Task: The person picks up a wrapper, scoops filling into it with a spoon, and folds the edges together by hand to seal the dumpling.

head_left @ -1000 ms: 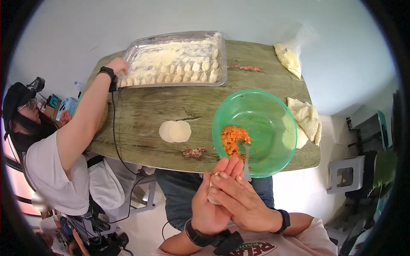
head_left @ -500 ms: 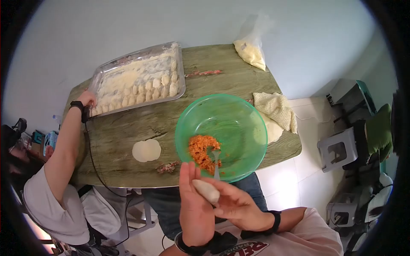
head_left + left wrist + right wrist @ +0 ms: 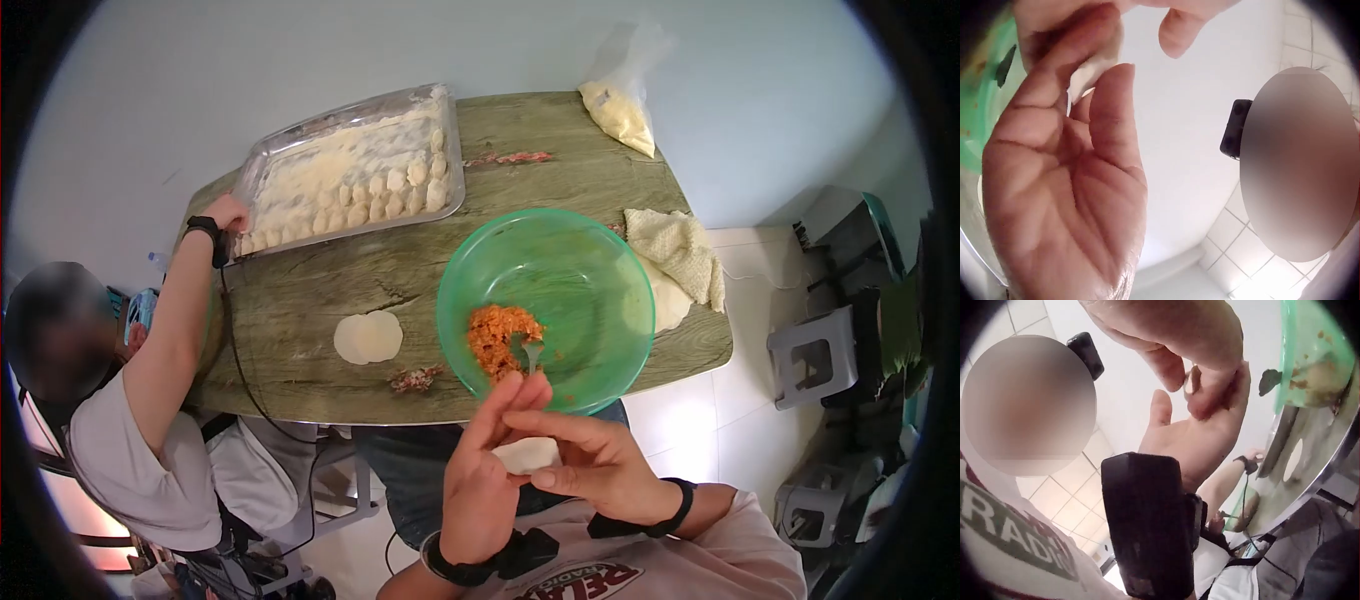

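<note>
A white, dough-wrapped dumpling (image 3: 527,456) is held up in front of my body, close to the near rim of the bowl. The thumb and fingers of my right hand (image 3: 605,475) pinch it from the right. My left hand (image 3: 478,500) is raised behind it, palm up, its fingers lightly bent along the dumpling. In the right wrist view a small bit of the dough (image 3: 1192,382) shows between the right thumb and fingers. The green bowl (image 3: 620,250) just beyond my hands contains orange-red filling (image 3: 495,335) and a fork (image 3: 533,352).
Two overlapping dough rounds (image 3: 368,338) lie on the wooden table (image 3: 300,290). At the back left stands a floured tray (image 3: 455,150) with rows of dumplings; another person's hand (image 3: 228,212) is at its left end. A cloth (image 3: 670,240) and a bag of flour-like powder (image 3: 618,118) are on the right.
My palms were pressed together round the dumpling; then it lay on my left palm with my right fingers at it. Now my right hand pinches it, turned more level.
</note>
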### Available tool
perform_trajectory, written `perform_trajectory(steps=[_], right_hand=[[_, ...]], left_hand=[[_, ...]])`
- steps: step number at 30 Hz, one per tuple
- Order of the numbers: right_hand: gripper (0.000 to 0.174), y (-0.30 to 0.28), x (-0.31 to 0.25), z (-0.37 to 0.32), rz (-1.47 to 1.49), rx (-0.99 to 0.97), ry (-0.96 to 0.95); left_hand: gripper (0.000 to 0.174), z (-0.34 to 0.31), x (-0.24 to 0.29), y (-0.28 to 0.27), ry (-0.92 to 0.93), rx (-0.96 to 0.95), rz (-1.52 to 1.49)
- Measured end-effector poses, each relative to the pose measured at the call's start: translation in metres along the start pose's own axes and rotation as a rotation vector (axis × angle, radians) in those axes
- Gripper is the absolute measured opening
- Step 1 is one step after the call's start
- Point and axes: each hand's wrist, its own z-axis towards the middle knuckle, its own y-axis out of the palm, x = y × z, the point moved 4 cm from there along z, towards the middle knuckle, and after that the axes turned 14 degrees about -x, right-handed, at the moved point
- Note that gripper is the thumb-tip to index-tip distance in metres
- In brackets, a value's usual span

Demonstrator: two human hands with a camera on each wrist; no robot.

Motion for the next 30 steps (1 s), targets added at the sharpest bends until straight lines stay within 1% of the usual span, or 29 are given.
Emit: perform_trajectory(steps=[1,4,8,10,11,13,14,16,17,19,20,22,26,28,30], right_hand=[[0.053,-0.001,-0.002,-0.001,-0.018,0.001,-0.017],[0.053,-0.001,-0.005,-0.002,-0.075,0.009,0.008],[0.053,-0.002,-0.004,-0.001,-0.170,0.001,0.008],[0.054,-0.001,-0.013,0.000,-0.595,-0.014,-0.030],[0.054,-0.001,-0.015,0.002,-0.594,-0.014,-0.029],[0.054,0.002,-0.022,0.004,-0.773,-0.068,-0.098],[0.054,0.002,-0.021,0.004,-0.772,-0.068,-0.097],[0.051,0.000,-0.014,0.002,-0.447,-0.035,-0.080],[0.051,0.001,-0.013,0.002,-0.445,-0.036,-0.078],[0.050,0.001,-0.008,0.001,-0.305,0.016,0.002],[0.050,0.001,-0.009,0.002,-0.305,0.016,0.003],[0.049,0.003,-0.014,0.005,-0.539,-0.015,-0.090],[0.048,0.001,-0.012,0.006,-0.639,0.001,-0.078],[0.049,0.002,-0.018,0.007,-0.794,0.058,-0.136],[0.048,0.003,-0.024,0.007,-0.845,0.061,-0.148]], left_hand=[[0.082,0.000,-0.003,-0.001,-0.030,-0.028,-0.081],[0.078,0.000,-0.006,0.000,-0.056,-0.060,-0.068],[0.076,0.000,-0.009,0.002,-0.099,-0.051,-0.031],[0.077,-0.001,-0.011,0.001,-0.079,-0.019,-0.074],[0.077,-0.001,-0.011,0.001,-0.079,-0.018,-0.074],[0.085,-0.001,-0.009,0.001,-0.038,0.013,-0.039],[0.085,-0.001,-0.010,0.000,-0.038,0.014,-0.039],[0.087,-0.001,-0.011,0.001,-0.018,-0.064,-0.035],[0.087,-0.001,-0.012,-0.001,-0.018,-0.062,-0.035],[0.078,-0.001,-0.015,0.002,0.005,-0.175,-0.057],[0.078,-0.001,-0.015,0.003,0.006,-0.175,-0.057],[0.071,-0.003,-0.018,0.005,-0.042,-0.132,-0.158],[0.067,-0.007,-0.019,0.003,-0.037,-0.073,-0.175],[0.064,-0.009,-0.019,0.001,-0.032,-0.030,-0.184],[0.064,-0.012,-0.019,-0.002,-0.021,-0.009,-0.182]])
